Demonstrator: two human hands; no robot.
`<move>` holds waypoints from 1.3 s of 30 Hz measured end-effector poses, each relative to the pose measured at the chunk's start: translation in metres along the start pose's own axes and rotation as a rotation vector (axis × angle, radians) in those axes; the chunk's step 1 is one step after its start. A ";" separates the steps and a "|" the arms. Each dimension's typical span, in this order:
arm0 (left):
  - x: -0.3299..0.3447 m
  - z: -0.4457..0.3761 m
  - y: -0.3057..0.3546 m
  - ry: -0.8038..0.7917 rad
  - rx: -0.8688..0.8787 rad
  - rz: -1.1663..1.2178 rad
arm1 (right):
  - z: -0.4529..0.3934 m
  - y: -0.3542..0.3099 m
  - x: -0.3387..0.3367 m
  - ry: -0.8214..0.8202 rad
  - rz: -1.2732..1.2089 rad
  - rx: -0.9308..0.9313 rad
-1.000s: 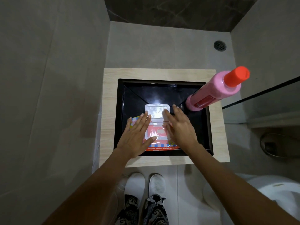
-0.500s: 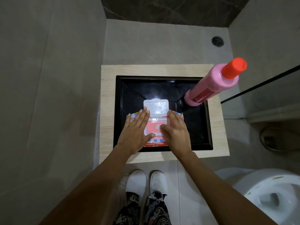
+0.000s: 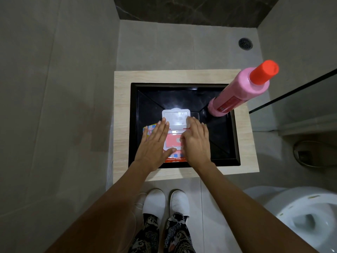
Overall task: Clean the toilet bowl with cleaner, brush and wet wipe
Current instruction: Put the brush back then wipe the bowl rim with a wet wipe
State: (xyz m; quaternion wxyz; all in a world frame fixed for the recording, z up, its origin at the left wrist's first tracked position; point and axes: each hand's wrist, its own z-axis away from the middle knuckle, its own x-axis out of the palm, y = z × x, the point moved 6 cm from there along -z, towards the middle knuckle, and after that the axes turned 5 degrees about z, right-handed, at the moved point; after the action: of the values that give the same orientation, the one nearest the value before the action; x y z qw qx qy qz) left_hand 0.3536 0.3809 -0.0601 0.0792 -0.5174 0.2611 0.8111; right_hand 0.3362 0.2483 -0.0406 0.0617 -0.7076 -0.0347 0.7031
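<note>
Head view: a colourful wet-wipe pack (image 3: 174, 143) with its white flip lid (image 3: 176, 116) open lies in the black tray (image 3: 226, 143) on the pale wooden desk (image 3: 121, 125). Left hand (image 3: 153, 143) rests flat on it, fingers straight; right hand (image 3: 196, 141) pinches at its opening. A pink cleaner bottle with a red cap (image 3: 238, 92) stands at two o'clock, the white toilet bowl (image 3: 308, 214) at five.

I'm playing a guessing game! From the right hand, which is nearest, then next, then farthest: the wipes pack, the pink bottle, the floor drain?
1. Wipes pack: directly under the right hand, in the black tray.
2. Pink bottle: tray's far right corner.
3. Floor drain: beyond the tray, far right.
</note>
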 end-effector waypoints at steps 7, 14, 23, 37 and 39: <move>-0.004 0.002 0.004 0.002 -0.004 -0.007 | 0.006 0.000 -0.011 0.170 0.032 -0.045; -0.004 0.000 0.009 -0.014 -0.023 -0.007 | 0.009 0.004 -0.012 0.104 0.058 -0.046; -0.005 0.000 0.009 -0.017 -0.014 -0.022 | 0.015 -0.002 -0.011 0.084 0.157 -0.141; -0.003 0.002 0.009 -0.030 -0.028 -0.035 | 0.010 0.004 -0.006 0.006 0.035 -0.038; -0.004 0.002 0.010 -0.023 -0.023 -0.043 | 0.009 0.003 -0.002 -0.014 0.046 -0.031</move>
State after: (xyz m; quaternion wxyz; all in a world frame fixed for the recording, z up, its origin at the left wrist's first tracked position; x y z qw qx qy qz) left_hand 0.3495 0.3745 -0.0527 0.0934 -0.5145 0.2396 0.8181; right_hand 0.3269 0.2449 -0.0389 0.0343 -0.7042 -0.0299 0.7086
